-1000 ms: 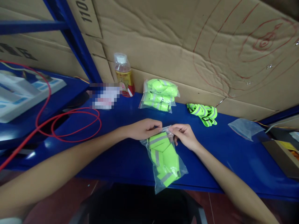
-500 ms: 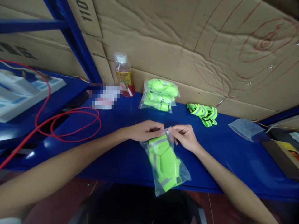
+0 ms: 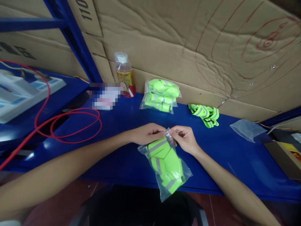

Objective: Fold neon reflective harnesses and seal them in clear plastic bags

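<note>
Both forearms are bare to the edge of view, no sleeves, rings or watch on either hand

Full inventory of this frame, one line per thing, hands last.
held bag: 1, clear with neon-green reflective straps inside, front edge of bench, top pinched by both hands
packed bags: stack, count unclear, clear with green straps, back of bench
loose straps: 1 bundle, neon green and grey, right of the stack
empty bag: 1, clear, far right
bottle: 1, white cap, yellow-red label, against cardboard
cable: 1, red, looped at left
bench: 1, blue
cardboard: brown sheets, behind bench
left hand: on bag top
right hand: on bag top
</note>
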`<state>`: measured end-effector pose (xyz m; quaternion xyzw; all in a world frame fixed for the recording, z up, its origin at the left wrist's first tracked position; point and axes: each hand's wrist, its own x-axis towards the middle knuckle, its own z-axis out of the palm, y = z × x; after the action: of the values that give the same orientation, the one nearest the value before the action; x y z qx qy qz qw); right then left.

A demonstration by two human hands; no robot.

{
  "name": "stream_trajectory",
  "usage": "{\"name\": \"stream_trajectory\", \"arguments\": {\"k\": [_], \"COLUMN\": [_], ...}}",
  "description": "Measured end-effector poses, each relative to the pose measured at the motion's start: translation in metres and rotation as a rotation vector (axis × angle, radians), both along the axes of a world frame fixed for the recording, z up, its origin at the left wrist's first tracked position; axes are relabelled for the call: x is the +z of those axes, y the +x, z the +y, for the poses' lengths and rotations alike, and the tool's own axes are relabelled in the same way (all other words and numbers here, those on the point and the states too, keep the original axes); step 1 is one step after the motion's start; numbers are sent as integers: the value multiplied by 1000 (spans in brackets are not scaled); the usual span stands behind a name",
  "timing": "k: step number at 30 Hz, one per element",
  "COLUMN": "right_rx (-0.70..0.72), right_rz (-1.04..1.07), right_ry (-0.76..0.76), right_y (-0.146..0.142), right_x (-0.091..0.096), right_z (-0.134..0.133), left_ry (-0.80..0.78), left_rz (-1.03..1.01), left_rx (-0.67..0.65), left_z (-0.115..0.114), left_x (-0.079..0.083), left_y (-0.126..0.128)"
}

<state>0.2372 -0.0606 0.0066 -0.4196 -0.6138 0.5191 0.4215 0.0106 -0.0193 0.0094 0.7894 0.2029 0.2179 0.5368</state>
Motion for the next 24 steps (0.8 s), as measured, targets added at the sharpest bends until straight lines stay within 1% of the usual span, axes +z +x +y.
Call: {"name": "stream_trajectory", "arguments": {"k": [2, 3, 7, 9, 11, 13, 15, 19, 21, 23, 24], "right_rx": [-3, 0, 15, 7, -20, -43, -37, 44, 50, 62, 90], "right_rz": [21, 25, 8, -4, -8, -4, 4, 6, 14, 16, 8], "right_ry": [-5, -12, -27, -12, 21, 47, 47, -28, -68, -91, -92], "right_y": [-1, -1, -1, -3, -5, -6, -6, -3, -2, 1, 3], "right_x": [-1, -1, -2, -1, -1, -1, -2, -5, -6, -5, -4], "right_z": [0, 0, -1, -3, -4, -5, -5, -3, -2, -2, -2], "left_ry": [-65, -74, -52, -74, -52, 20, 68, 33, 25, 36, 45], "left_rz": [-1, -3, -5, 12, 29, 46, 64, 44, 19, -6, -26], "left_rx": [-65, -79, 16, 67, 100, 105, 78, 12, 31, 91, 130], "left_z": [-1, -1, -2, -3, -3, -2, -1, -4, -5, -6, -6], "left_x": [-1, -1, -3, -3, -2, 0, 3, 6, 7, 7, 7], "left_y": [0, 0, 2, 4, 5, 5, 4, 3, 3, 4, 4]}}
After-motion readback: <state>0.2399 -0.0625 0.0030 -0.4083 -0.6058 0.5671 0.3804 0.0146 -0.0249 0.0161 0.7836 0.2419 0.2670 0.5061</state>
